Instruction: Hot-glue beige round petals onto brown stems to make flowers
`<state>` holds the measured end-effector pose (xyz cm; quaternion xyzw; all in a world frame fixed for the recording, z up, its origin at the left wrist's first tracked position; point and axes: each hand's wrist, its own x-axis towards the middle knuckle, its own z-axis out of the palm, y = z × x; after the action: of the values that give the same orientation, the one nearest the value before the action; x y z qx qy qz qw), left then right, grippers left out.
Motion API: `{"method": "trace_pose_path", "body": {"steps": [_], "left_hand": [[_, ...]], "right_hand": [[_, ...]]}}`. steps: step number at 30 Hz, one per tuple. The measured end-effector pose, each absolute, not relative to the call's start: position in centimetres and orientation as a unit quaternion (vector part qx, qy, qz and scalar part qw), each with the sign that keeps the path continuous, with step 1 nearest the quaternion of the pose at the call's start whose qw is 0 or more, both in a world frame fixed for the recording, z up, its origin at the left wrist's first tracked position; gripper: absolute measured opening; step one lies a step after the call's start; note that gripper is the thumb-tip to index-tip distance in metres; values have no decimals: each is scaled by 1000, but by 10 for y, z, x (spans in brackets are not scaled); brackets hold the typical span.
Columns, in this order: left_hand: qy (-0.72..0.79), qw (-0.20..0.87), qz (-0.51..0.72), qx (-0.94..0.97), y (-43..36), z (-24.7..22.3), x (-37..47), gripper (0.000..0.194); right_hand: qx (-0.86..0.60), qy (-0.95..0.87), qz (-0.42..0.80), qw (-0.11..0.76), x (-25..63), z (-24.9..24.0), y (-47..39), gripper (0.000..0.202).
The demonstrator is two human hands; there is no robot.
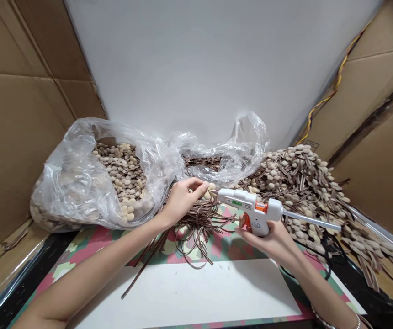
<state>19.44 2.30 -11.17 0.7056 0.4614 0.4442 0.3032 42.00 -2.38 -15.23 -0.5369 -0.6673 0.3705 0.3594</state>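
Observation:
My right hand (268, 240) is wrapped round the handle of a white and orange glue gun (242, 200), its fingers at the orange trigger. A pale glue stick (313, 220) juts from the back of the gun. In my left hand (182, 198), thumb and fingertips pinch a small beige petal-shaped piece (210, 188). The gun's nozzle is at this piece; whether they touch I cannot tell. Below my left hand lies a loose bundle of thin brown strips (199, 214), some curled onto the white board (196, 292).
At the left, a clear plastic bag (73, 164) holds many beige rounded pieces (124, 171). Another bag (247, 137) behind holds brown strips. On the right is a heap of strips with beige pieces (299, 178). Cardboard walls (21, 91) stand either side; a black cable (328, 260) lies right.

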Motion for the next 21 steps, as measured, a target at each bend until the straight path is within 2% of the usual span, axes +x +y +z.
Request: {"method": "trace_pose_path", "body": {"steps": [21], "left_hand": [[456, 310, 464, 693, 24, -110, 194, 31]], "right_hand": [[-554, -662, 372, 339, 424, -156, -24, 30]]}}
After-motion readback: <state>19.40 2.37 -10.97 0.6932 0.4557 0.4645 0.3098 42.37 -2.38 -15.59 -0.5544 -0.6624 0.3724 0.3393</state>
